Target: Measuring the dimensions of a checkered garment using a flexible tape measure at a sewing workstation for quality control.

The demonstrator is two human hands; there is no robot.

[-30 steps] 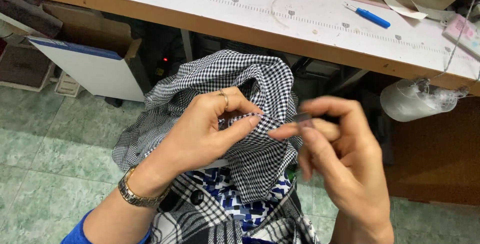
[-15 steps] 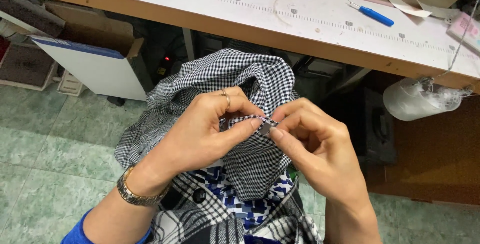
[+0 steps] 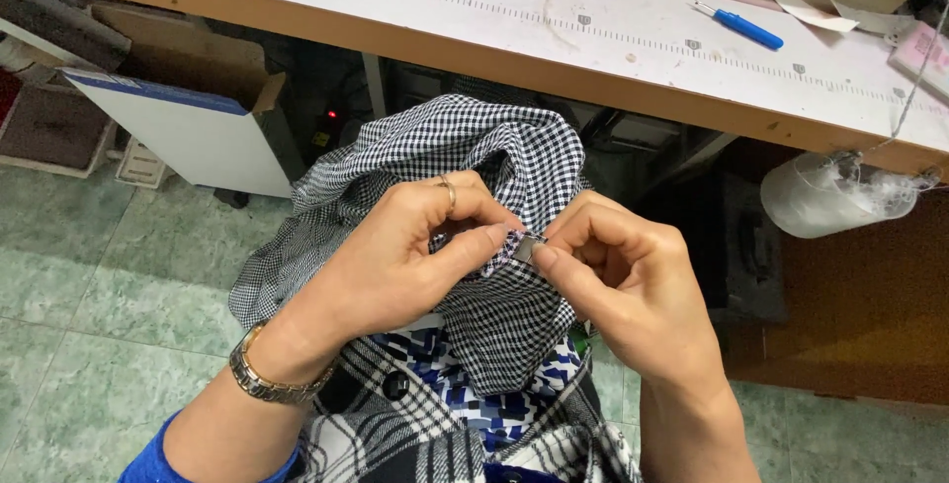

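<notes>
Small metal piece (image 3: pixel 527 248) mostly hidden between pinching fingertips (image 3: pixel 497 236); kind cannot be told. Checked cloth (image 3: pixel 514 162) partly covered by both hands.

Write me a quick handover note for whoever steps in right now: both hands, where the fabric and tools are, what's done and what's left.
Left hand: pinching a fold of the checked fabric between thumb and forefinger.
Right hand: holding a small metal tool against that same pinched spot.
Fabric: bunched in the lap, below the edge of the worktable.
Blue-handled tool: lying unused on the table.
Done: spot gripped, tool in contact.
Left: the work at that spot; how far it has got is hidden by the fingers.
</notes>
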